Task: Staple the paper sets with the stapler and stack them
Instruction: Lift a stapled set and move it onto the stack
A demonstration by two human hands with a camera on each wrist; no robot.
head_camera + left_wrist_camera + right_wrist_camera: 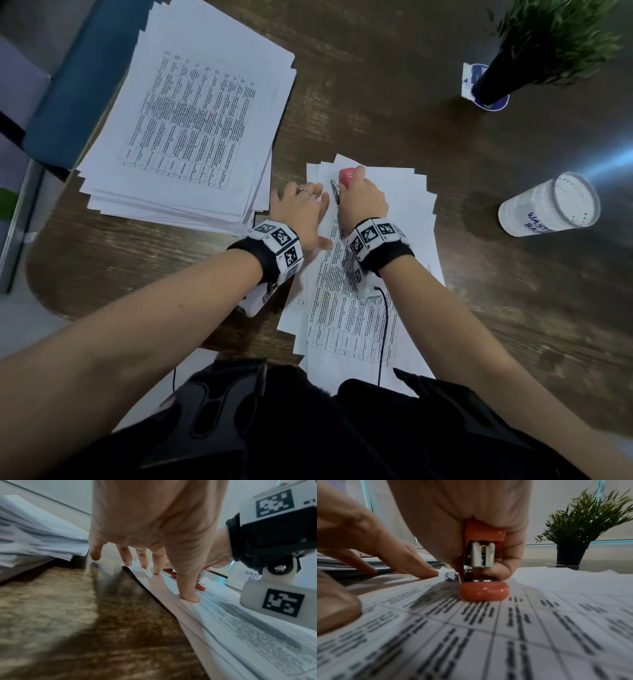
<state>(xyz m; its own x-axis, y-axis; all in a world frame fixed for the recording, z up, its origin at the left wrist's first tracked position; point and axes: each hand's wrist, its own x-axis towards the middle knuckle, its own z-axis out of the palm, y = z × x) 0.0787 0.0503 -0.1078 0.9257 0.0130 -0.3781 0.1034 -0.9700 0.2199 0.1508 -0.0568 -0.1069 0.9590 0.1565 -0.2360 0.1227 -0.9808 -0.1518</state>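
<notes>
While the right hand (363,198) grips the orange stapler (483,566), the flat left hand (301,209) presses the printed paper set (356,308) near the desk's (479,274) front edge.

Both bare forearms reach forward, wrists close together. The left hand (301,209) lies spread — straight fingers (187,588) pressing down. The right hand (363,198) is curled into a tight grip — thumb tucked low.
</notes>
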